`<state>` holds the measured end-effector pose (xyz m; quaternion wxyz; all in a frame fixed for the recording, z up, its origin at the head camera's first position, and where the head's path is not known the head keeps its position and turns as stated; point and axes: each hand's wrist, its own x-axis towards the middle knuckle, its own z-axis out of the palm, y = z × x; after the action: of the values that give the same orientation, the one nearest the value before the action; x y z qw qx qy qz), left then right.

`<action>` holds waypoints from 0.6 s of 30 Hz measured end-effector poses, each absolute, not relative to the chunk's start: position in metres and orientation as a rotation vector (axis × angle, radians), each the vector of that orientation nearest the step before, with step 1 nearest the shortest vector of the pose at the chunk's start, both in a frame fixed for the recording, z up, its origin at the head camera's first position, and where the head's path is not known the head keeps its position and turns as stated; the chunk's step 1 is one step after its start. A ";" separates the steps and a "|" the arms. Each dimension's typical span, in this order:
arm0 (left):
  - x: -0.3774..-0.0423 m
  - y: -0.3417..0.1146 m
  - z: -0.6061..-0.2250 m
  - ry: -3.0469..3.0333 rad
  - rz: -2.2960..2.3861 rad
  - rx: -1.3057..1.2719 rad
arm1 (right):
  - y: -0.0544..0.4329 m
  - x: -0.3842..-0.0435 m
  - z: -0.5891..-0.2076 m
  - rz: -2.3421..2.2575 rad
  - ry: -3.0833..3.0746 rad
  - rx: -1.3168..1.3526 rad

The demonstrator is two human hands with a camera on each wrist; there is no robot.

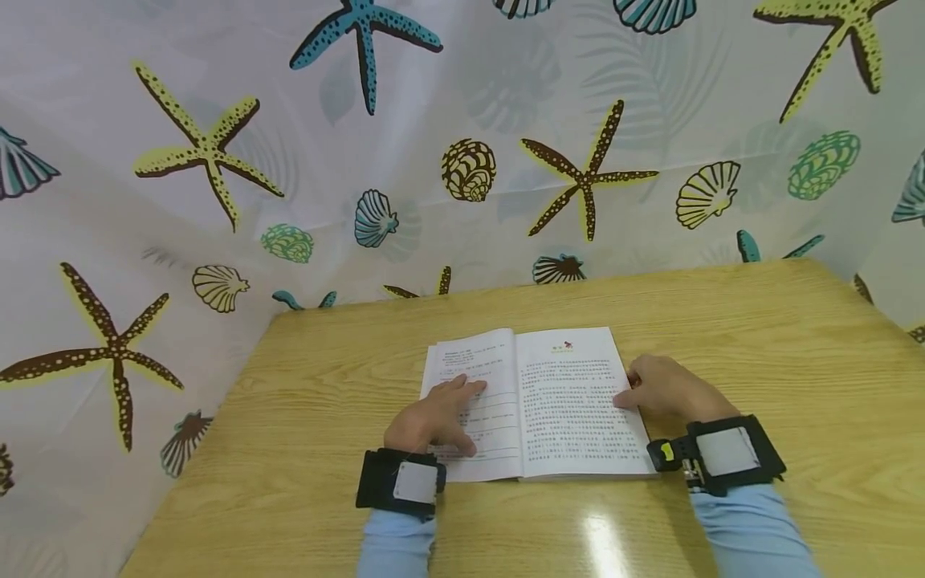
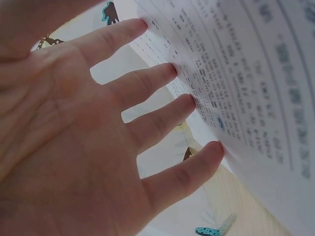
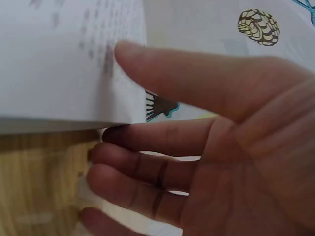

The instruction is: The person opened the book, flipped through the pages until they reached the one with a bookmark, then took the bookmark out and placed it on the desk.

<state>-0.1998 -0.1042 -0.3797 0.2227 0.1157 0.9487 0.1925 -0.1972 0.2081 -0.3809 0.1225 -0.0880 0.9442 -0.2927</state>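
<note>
An open book (image 1: 571, 401) lies on the wooden table, its pages covered in printed text. My left hand (image 1: 433, 413) rests on the left page with its fingers spread; in the left wrist view the fingertips (image 2: 184, 105) of that hand (image 2: 74, 123) press against the page (image 2: 236, 88). At the book's right edge, my right hand (image 1: 672, 389) has its thumb on top of the right page. In the right wrist view the thumb of the right hand (image 3: 221, 123) lies over the page (image 3: 64, 73), with the other fingers curled beneath its edge.
The wooden table (image 1: 325, 385) spreads around the book on all sides. Behind it and at the left hangs a white cloth (image 1: 405, 152) printed with starfish and shells. Both wrists carry black straps (image 1: 401, 482), above light blue sleeves.
</note>
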 end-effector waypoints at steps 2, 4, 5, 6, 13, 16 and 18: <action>-0.201 -0.103 -0.381 2.621 0.528 0.320 | 0.209 -0.196 -0.381 -0.846 2.733 -0.262; -0.201 -0.102 -0.381 2.622 0.525 0.315 | 0.207 -0.196 -0.380 -0.833 2.772 -0.269; -0.201 -0.102 -0.381 2.624 0.521 0.315 | 0.206 -0.195 -0.380 -0.816 2.810 -0.263; -0.201 -0.102 -0.381 2.625 0.518 0.317 | 0.204 -0.195 -0.379 -0.808 2.847 -0.254; -0.201 -0.102 -0.382 2.624 0.530 0.301 | 0.193 -0.196 -0.374 -0.941 3.005 -0.145; -0.201 -0.103 -0.382 2.621 0.528 0.305 | 0.191 -0.196 -0.374 -1.031 3.009 -0.116; -0.201 -0.104 -0.382 2.620 0.528 0.311 | 0.191 -0.197 -0.374 -1.064 3.011 -0.112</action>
<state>-0.2014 -0.1038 -0.3822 0.2235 0.1128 0.9491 0.1911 -0.1965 0.1915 -0.3739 -0.0269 -0.0350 0.9419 -0.3329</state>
